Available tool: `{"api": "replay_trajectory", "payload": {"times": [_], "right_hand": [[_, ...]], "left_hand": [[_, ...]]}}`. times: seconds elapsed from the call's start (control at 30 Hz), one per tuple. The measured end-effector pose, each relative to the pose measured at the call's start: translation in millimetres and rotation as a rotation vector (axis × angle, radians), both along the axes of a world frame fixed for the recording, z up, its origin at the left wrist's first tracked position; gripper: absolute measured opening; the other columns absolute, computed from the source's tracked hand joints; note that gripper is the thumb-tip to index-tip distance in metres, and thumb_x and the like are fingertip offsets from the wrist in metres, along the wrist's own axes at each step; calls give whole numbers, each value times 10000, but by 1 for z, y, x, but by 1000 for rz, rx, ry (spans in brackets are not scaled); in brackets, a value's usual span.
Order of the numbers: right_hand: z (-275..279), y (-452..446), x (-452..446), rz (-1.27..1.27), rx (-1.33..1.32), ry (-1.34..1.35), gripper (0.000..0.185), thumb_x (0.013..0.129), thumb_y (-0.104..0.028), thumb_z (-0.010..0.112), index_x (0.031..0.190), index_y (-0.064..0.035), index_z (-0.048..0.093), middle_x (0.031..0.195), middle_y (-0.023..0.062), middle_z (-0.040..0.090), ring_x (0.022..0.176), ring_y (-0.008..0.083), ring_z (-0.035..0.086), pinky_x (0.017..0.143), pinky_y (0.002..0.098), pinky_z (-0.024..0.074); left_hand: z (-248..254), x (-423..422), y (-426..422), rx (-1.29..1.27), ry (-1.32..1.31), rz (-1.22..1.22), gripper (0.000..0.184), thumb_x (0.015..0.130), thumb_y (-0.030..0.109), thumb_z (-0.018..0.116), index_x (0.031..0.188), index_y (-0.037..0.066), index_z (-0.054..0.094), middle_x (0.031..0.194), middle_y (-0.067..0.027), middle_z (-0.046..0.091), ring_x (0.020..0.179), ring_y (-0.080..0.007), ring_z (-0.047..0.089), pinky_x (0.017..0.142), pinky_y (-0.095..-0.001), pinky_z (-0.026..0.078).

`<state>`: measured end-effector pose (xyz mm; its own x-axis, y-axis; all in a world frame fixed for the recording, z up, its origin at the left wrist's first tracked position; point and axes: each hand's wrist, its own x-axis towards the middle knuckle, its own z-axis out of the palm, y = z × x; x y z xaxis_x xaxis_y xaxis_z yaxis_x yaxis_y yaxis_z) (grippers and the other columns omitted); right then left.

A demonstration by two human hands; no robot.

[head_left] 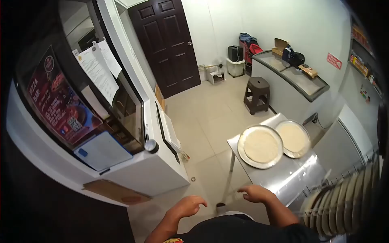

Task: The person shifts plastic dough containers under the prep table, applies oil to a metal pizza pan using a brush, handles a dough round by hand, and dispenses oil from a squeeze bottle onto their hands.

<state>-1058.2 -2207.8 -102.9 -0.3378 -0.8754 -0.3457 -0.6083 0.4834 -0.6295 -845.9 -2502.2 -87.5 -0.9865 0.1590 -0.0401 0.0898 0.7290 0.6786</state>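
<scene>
My left hand point(192, 205) hangs in front of my body above the floor, loosely bent with the finger and thumb apart; nothing shows in it. Near the corner of the steel table point(267, 176), my right hand point(256, 194) is held out with its fingers pointing left, also without anything visible in it. Two round pans stand on that table: one pan of flat pizza dough point(261, 146) at the near left and another pan of dough point(292, 139) partly behind it. Neither hand touches the pans.
A rack of stacked round pans point(344, 198) stands close on my right. On the left is a white cabinet point(162, 178) with a small round container point(151, 146). Farther off are a brown stool point(257, 95), a counter point(283, 87) with boxes and a dark door point(165, 44).
</scene>
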Motion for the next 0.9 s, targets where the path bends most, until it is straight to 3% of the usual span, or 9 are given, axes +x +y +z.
{"api": "replay_trajectory", "payload": {"times": [0.2, 0.3, 0.43, 0.53, 0.67, 0.8, 0.9], "right_hand": [[40, -209, -97, 297, -120, -21, 405, 923, -155, 578, 1316, -59, 603, 1292, 201, 632, 1174, 384, 595, 1007, 455, 471], [40, -302, -142, 435, -280, -145, 434, 902, -126, 588, 1328, -41, 583, 1256, 214, 642, 1167, 388, 598, 1013, 456, 463], [32, -392, -201, 383, -316, -186, 486, 911, -118, 600, 1389, -55, 535, 1295, 202, 626, 1196, 375, 588, 1033, 441, 457], [49, -428, -249, 217, -373, -237, 547, 914, -101, 607, 1445, -69, 480, 1330, 194, 609, 1227, 360, 579, 1052, 427, 449], [52, -461, -335, -3, -427, -226, 507, 921, -94, 605, 1419, -58, 516, 1302, 185, 631, 1190, 347, 609, 1032, 419, 471], [7, -469, -428, -144, -409, -339, 452, 923, -102, 607, 1369, -45, 570, 1255, 177, 661, 1140, 321, 644, 986, 407, 505], [-16, -473, -495, -156, -444, -273, 413, 923, -99, 605, 1332, -38, 601, 1224, 171, 678, 1105, 304, 660, 959, 394, 519]], "left_hand": [[40, -86, -108, -1, 183, 144, 286, 808, -60, 543, 1013, 75, 689, 986, -106, 696, 917, -309, 651, 819, -396, 530], [42, -115, -161, 478, 149, 269, 237, 865, -57, 582, 1039, 51, 702, 1016, -97, 711, 899, -246, 674, 826, -333, 525], [36, -175, -241, 612, 34, 307, 166, 924, -62, 592, 1031, 5, 699, 1047, -100, 713, 1007, -196, 668, 898, -308, 508], [43, -235, -292, 622, 23, 327, 159, 932, -47, 598, 1036, 10, 704, 1048, -103, 713, 1002, -200, 669, 891, -308, 511], [55, -323, -360, 593, -50, 367, 157, 936, -27, 608, 1051, 14, 707, 1051, -101, 711, 994, -197, 668, 880, -304, 513], [46, -429, -413, 465, -59, 297, 155, 942, 5, 612, 1064, 19, 708, 1056, -94, 708, 985, -187, 667, 870, -304, 517], [37, -513, -444, 392, -85, 242, 164, 944, 27, 612, 1080, 25, 704, 1064, -90, 707, 983, -186, 668, 869, -309, 519]]}}
